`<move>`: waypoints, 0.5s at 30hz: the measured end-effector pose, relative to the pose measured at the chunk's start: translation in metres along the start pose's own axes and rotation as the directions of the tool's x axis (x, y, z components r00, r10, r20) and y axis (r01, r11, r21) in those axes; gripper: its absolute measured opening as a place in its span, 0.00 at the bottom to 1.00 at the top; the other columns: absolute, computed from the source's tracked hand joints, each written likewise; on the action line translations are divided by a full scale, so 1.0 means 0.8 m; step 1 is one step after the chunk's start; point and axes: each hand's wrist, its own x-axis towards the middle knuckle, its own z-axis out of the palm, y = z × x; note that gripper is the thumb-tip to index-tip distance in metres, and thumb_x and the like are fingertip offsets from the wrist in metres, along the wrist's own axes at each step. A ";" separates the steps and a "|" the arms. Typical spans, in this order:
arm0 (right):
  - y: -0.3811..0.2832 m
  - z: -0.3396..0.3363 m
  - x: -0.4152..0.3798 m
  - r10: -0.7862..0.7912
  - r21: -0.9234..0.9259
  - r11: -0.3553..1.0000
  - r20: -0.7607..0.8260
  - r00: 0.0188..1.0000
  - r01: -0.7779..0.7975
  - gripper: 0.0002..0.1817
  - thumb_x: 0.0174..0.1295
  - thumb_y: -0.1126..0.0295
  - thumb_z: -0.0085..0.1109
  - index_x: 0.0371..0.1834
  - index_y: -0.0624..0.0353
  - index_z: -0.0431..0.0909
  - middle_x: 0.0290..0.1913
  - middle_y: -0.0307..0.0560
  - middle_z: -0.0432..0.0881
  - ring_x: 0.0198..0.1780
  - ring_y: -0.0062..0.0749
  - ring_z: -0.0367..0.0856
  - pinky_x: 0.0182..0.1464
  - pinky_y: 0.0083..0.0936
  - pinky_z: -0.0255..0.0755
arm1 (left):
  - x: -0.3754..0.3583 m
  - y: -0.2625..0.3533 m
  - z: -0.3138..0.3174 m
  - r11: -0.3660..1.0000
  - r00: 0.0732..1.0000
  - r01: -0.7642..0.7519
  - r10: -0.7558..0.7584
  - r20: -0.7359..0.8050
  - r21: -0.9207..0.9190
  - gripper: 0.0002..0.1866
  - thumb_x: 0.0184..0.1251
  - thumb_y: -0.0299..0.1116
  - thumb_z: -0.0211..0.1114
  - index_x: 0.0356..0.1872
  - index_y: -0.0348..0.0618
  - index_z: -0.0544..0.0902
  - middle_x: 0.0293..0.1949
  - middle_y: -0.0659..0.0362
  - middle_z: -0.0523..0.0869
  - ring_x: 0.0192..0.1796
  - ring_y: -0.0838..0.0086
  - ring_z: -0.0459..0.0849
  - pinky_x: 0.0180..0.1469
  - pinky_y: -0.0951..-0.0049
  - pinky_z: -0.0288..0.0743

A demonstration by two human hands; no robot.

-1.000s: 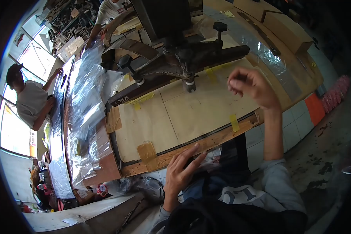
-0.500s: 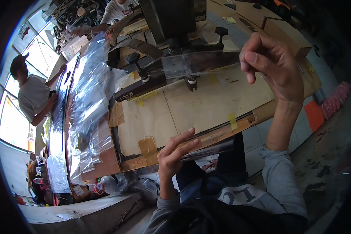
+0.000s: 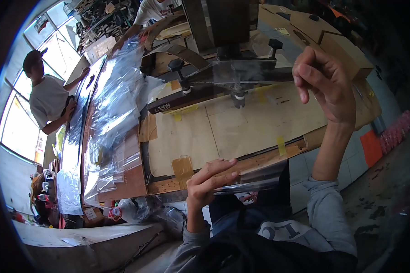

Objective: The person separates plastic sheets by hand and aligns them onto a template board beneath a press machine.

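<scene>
A clear plastic sheet (image 3: 241, 75) is stretched between my two hands above a worktable. My right hand (image 3: 325, 84) is raised at the far side and pinches the sheet's far edge between thumb and fingers. My left hand (image 3: 209, 179) sits at the table's near edge, fingers extended over the sheet's near edge (image 3: 255, 179), gripping it. Beneath the sheet lies a tan cardboard-covered table top (image 3: 232, 129) with yellow tape strips. A dark metal machine arm (image 3: 200, 93) with black knobs reaches over the table.
A heap of clear plastic film (image 3: 111, 104) covers the long bench at left. One person in a grey shirt (image 3: 48, 102) leans on that bench; another person (image 3: 157, 11) works at its far end. Cardboard boxes (image 3: 337, 45) stand at right. White tiled floor lies below.
My right hand has risen from the table top, lifting the clear sheet's far edge up. My left hand has closed on the near edge and moved slightly toward me.
</scene>
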 end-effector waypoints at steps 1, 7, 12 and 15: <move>0.001 -0.001 0.000 0.003 0.008 1.000 -0.002 1.000 -0.003 0.10 0.65 0.67 0.61 0.29 0.61 0.78 0.26 0.40 0.78 0.22 0.19 0.76 0.27 0.16 0.71 | 0.000 0.001 -0.001 1.000 1.000 -0.010 0.010 0.007 0.006 0.15 0.57 0.31 0.61 0.44 0.42 0.88 0.48 0.48 0.87 0.49 0.57 0.86 0.55 0.58 0.78; 0.007 -0.002 0.000 0.018 0.032 0.999 -0.006 1.000 -0.018 0.10 0.66 0.66 0.60 0.31 0.60 0.77 0.28 0.39 0.78 0.25 0.18 0.75 0.29 0.16 0.72 | 0.001 0.006 -0.005 0.996 0.997 -0.056 0.052 0.052 0.071 0.16 0.55 0.33 0.62 0.45 0.44 0.88 0.51 0.49 0.86 0.50 0.59 0.86 0.56 0.58 0.77; 0.011 -0.001 0.001 0.011 0.030 0.999 -0.007 1.000 -0.011 0.09 0.67 0.66 0.59 0.32 0.59 0.77 0.28 0.39 0.78 0.26 0.18 0.75 0.31 0.16 0.72 | 0.005 0.009 -0.002 0.994 0.996 -0.066 0.060 0.068 0.091 0.17 0.54 0.30 0.65 0.47 0.45 0.87 0.51 0.50 0.86 0.50 0.60 0.86 0.56 0.59 0.78; 0.014 0.000 0.001 0.022 0.030 0.999 -0.008 1.000 -0.022 0.09 0.67 0.66 0.59 0.32 0.59 0.77 0.28 0.38 0.78 0.27 0.18 0.76 0.31 0.16 0.72 | 0.003 0.009 -0.002 0.990 0.994 -0.076 0.066 0.091 0.119 0.18 0.53 0.29 0.67 0.48 0.45 0.86 0.52 0.50 0.85 0.50 0.60 0.86 0.56 0.59 0.78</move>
